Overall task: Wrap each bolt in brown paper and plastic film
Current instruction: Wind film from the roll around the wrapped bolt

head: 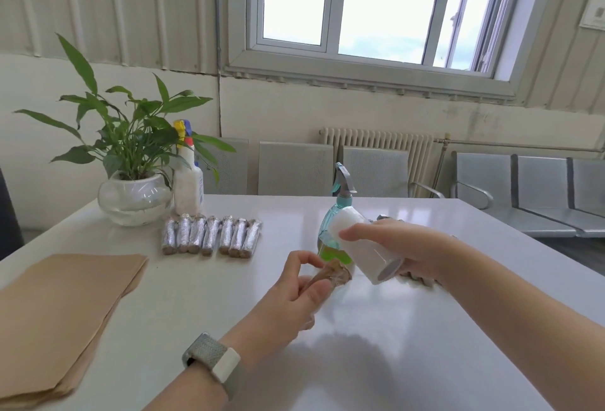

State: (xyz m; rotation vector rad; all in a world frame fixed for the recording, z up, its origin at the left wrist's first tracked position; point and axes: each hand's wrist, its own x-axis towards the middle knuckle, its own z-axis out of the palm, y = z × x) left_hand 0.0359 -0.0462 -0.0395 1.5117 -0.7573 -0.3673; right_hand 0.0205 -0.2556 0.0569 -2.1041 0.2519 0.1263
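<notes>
Fingers of the left hand [296, 286] curl round a bolt already rolled in brown paper [330, 274], thumb along its side, its twisted far end poking out toward the right hand [393, 247]. That hand's fingers and thumb wrap the roll of plastic film [363, 247], held tilted just above and beyond the bolt's tip — the two nearly touch, though I cannot tell whether a loose end of film already reaches the paper.

Beyond the left fingers lies a row of finished bolts [212, 235], side by side, shiny with film. Well to the left of them sits the stack of brown paper sheets [65, 306] on the white table [425, 328]. Behind the roll stands a green spray bottle [330, 237], close enough to get knocked.

The step in hand looks like starting the film on this bolt. To do it well, I'd pin the free film edge against the paper under the left thumb, then turn the bolt — not the roll — while the right hand keeps light tension, so the film lies flat. Overlap each turn and cover both twisted ends, or the paper may unroll.
</notes>
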